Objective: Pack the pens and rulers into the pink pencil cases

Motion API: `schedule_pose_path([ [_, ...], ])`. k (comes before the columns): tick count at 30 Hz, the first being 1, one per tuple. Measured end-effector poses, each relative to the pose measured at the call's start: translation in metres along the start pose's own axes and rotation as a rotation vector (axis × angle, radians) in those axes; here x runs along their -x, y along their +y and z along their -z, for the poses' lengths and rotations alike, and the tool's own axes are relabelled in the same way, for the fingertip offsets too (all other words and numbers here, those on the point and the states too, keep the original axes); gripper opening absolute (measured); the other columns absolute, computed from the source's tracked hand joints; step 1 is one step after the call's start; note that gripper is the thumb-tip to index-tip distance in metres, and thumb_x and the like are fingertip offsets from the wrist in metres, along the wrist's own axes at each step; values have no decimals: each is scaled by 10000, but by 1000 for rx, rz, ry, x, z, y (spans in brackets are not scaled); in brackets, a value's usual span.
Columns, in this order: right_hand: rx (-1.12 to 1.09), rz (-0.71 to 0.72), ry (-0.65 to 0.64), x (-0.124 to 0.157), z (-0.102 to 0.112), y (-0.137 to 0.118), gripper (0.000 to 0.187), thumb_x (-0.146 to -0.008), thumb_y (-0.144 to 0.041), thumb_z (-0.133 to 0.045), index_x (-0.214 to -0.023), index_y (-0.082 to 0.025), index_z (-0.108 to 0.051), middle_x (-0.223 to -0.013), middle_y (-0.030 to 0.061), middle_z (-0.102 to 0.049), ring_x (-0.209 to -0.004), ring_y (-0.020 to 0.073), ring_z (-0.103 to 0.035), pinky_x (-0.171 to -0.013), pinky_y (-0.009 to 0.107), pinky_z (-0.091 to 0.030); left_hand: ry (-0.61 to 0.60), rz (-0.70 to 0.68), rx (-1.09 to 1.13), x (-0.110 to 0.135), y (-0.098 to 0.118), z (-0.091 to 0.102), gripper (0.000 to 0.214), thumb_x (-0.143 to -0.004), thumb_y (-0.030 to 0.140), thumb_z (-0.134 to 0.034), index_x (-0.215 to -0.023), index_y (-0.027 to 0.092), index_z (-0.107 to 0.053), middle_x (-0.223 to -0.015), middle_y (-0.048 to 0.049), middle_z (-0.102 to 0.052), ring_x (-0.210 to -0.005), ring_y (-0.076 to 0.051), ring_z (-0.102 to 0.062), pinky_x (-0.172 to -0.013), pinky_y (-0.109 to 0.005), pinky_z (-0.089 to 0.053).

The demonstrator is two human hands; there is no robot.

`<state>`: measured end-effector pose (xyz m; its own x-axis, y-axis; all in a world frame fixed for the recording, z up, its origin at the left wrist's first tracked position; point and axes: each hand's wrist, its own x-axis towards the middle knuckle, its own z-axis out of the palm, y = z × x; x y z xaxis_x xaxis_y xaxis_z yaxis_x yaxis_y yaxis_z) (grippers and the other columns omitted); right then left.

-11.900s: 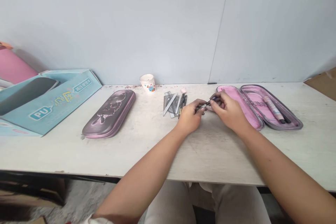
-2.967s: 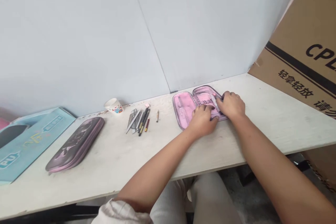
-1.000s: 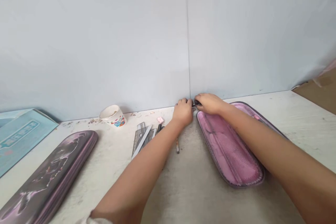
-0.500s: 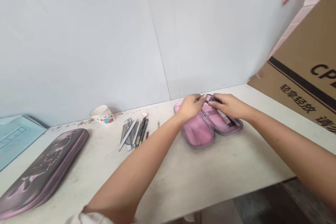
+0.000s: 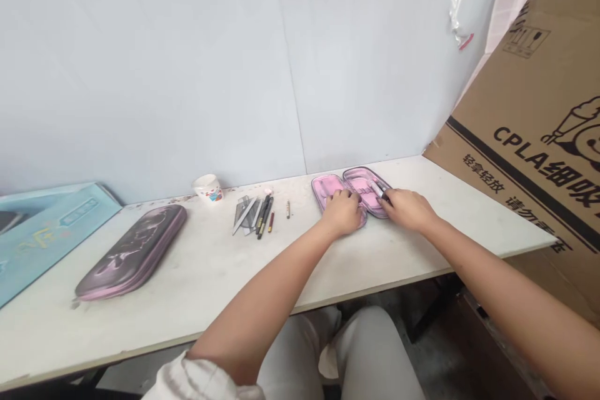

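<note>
Pencil case (image 5: 363, 186) lying open under both hands

Closed purple pencil case (image 5: 131, 252) sits far left, then paper cup (image 5: 207, 188), rulers (image 5: 245, 214) and pens (image 5: 265, 215). Left hand (image 5: 342, 212) rests on the case's left half, fingers together. Right hand (image 5: 407, 210), fingers together, touches a marker (image 5: 376, 188) in the right half; grip unclear.

The person wears a loose off-white sleeve (image 5: 201, 378), bunched in soft folds above the left forearm, and pale grey trousers (image 5: 375, 356). The left hand (image 5: 341, 212), right hand (image 5: 407, 210) and both forearms (image 5: 262, 300) are bare.
</note>
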<state>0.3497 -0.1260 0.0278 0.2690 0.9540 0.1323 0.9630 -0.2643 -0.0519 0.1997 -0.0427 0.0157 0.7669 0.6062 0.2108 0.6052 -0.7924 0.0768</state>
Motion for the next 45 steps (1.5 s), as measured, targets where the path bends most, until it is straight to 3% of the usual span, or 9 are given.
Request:
schedule_pose_path([
  [6,-1,95,85,3,1,-41,368,-880,-369,-316,-950,-160,-612,-978,136,-661,-859,239,-617,-664,311,-397,33,95,44,45,-38,9,324,-865,320,-358,-1116,204,-527,-1142,-114,-525,-1109,-284,-446,-894,-458,-378],
  [13,-14,247,129,-9,-9,-117,332,-888,-301,-311,-950,-155,-603,-975,120,-654,-850,217,-605,-645,294,-380,139,304,121,95,-117,23,320,-853,214,-348,-1107,190,-542,-1150,-109,-530,-1112,-257,-448,-914,-409,-375],
  [17,-38,336,100,-19,-19,-166,315,-889,-292,-323,-971,-166,-600,-995,111,-630,-873,212,-581,-659,295,-383,191,416,138,115,-155,17,327,-848,184,-332,-1088,200,-555,-1137,-107,-535,-1094,-260,-459,-907,-420,-373],
  [25,-10,315,164,-34,-53,-239,412,-820,-448,-434,-887,-120,-674,-985,157,-597,-1027,280,-461,-826,368,-359,262,429,151,121,-173,11,299,-853,188,-329,-1018,220,-577,-1079,-91,-558,-1072,-259,-460,-934,-454,-326],
  [30,-16,295,176,-42,-59,-245,330,-826,-353,-419,-807,-130,-662,-930,148,-610,-950,264,-488,-796,371,-351,304,403,324,118,-174,8,253,-843,204,-381,-1015,174,-565,-1080,-107,-575,-1066,-255,-481,-929,-427,-346],
  [34,-196,408,289,-41,-53,-235,223,-827,-303,-429,-768,-162,-590,-858,85,-610,-875,217,-508,-768,318,-352,388,493,858,115,-178,7,341,-830,272,-449,-1144,143,-475,-937,-78,-621,-865,-167,-572,-805,-305,-436],
  [37,-239,507,324,-33,-49,-228,172,-832,-275,-432,-778,-169,-556,-800,63,-609,-820,201,-517,-741,299,-349,363,433,1173,115,-178,12,262,-823,343,-460,-979,159,-561,-779,-21,-605,-694,-113,-550,-673,-239,-440],
  [40,-247,523,320,-24,-46,-221,167,-845,-282,-435,-835,-169,-557,-790,54,-611,-787,195,-523,-711,289,-347,369,357,1310,120,-170,18,180,-783,308,-499,-778,151,-586,-705,6,-569,-635,-80,-508,-641,-206,-418],
  [45,-240,577,367,-19,-46,-201,228,-890,-270,-379,-925,-163,-577,-881,67,-634,-859,208,-517,-787,315,-324,347,407,1350,121,-160,18,252,-785,364,-499,-804,138,-608,-713,-15,-581,-647,-87,-523,-644,-211,-422],
])
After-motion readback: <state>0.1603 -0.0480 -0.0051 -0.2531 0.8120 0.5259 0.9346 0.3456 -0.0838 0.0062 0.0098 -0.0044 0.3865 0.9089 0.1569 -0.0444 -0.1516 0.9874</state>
